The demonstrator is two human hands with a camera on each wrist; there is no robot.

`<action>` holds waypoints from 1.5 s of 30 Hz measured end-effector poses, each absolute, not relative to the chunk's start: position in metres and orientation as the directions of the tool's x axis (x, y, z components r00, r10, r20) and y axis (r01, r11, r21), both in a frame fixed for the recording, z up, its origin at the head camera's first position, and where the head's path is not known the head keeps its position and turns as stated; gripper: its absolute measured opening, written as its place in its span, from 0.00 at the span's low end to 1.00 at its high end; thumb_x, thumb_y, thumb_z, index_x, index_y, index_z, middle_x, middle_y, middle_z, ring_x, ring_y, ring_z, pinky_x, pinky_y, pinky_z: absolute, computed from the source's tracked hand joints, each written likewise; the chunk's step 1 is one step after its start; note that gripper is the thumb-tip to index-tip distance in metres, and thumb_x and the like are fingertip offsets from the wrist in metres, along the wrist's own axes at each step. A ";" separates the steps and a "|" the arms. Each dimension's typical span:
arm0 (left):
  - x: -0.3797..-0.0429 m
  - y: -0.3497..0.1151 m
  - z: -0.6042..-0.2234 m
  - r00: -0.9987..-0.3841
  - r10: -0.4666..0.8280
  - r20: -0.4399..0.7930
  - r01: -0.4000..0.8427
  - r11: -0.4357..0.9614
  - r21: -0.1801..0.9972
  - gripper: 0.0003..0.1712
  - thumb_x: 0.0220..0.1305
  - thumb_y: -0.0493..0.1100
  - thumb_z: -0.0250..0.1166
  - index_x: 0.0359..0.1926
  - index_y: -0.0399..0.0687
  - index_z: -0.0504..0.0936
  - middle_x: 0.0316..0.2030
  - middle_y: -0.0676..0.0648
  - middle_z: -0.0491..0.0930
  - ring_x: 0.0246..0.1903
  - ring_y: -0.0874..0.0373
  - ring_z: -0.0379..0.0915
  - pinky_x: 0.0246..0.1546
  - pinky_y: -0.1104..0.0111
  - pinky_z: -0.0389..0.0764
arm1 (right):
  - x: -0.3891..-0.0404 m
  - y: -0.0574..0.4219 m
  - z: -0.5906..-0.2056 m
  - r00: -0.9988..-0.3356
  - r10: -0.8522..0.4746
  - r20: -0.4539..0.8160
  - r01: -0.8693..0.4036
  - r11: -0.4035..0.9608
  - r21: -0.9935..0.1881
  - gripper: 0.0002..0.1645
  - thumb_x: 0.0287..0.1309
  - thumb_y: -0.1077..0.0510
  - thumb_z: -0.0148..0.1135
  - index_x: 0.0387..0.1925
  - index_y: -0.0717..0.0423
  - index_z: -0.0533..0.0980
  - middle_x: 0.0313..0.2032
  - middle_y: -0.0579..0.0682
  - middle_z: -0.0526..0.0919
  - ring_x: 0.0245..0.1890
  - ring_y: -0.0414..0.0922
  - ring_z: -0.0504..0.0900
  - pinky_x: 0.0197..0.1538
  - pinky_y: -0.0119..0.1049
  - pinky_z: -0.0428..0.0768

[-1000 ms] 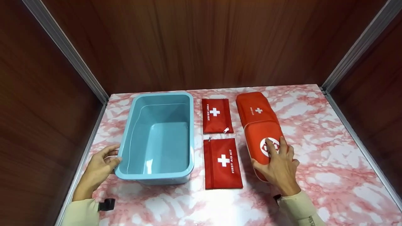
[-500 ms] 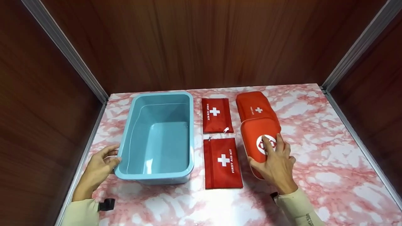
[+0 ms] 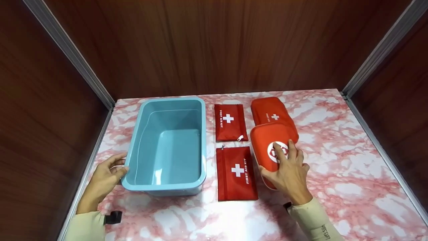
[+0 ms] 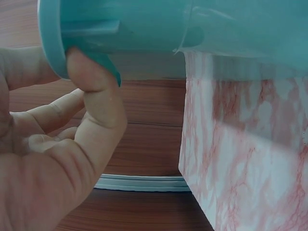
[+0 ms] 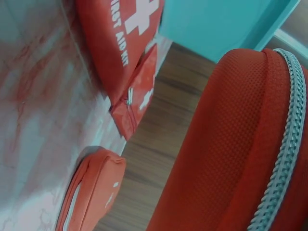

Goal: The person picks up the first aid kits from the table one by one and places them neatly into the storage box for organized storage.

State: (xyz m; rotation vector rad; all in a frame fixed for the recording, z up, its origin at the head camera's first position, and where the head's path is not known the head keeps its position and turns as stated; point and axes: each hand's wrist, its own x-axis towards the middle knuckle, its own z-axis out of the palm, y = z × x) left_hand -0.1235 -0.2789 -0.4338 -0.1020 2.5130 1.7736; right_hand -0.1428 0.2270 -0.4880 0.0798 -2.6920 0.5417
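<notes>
My left hand [image 3: 103, 179] pinches the left rim of a light blue plastic bin [image 3: 203, 147]; in the left wrist view its thumb [image 4: 101, 110] is bent against the rim. My right hand [image 3: 289, 174] grips a red-orange zippered first aid case [image 3: 264, 135] from above, thumb on its left side and fingers over the white round emblem. In the right wrist view this case [image 5: 226, 130] hangs above the table, its zipper facing the camera; the hand itself is out of that view. The case partly covers a red first aid pouch [image 3: 267, 107] lying behind it.
Two flat red first aid pouches lie between bin and case: a smaller one [image 3: 234, 132] behind a larger one [image 3: 238, 190]. They rest on a pink and white marbled tabletop [image 3: 347, 157]. Brown wood-grain panels [image 3: 214, 50] with metal edge strips enclose the back and sides.
My right hand has moved slightly left and away from me with the first aid case, uncovering more of the right side of the pouch behind. The left hand and bin stay put.
</notes>
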 end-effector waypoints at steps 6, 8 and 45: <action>-0.123 -0.279 -0.434 -0.996 -0.018 -0.082 -0.083 0.343 0.936 0.29 0.68 0.25 0.55 0.68 0.25 0.64 0.52 0.29 0.72 0.38 0.65 0.77 0.34 0.71 0.82 | -0.144 0.222 -0.486 -0.921 0.017 0.389 -0.135 0.923 -0.360 0.50 0.41 0.36 0.73 0.65 0.52 0.71 0.69 0.69 0.59 0.60 0.70 0.62 0.38 0.75 0.70; -0.123 -0.279 -0.434 -0.996 -0.018 -0.084 -0.085 0.340 0.936 0.29 0.68 0.25 0.55 0.69 0.25 0.64 0.52 0.29 0.72 0.38 0.64 0.78 0.34 0.71 0.83 | -0.145 0.221 -0.485 -0.920 0.016 0.392 -0.136 0.924 -0.358 0.50 0.41 0.36 0.73 0.65 0.52 0.71 0.69 0.68 0.59 0.60 0.70 0.61 0.39 0.74 0.70; -0.123 -0.281 -0.434 -0.994 -0.008 -0.113 -0.110 0.325 0.939 0.29 0.69 0.27 0.55 0.70 0.26 0.62 0.53 0.30 0.71 0.39 0.64 0.78 0.33 0.68 0.84 | -0.161 0.185 -0.464 -0.886 -0.086 0.455 -0.255 0.910 -0.326 0.49 0.40 0.33 0.72 0.63 0.51 0.73 0.68 0.68 0.61 0.60 0.72 0.64 0.40 0.74 0.72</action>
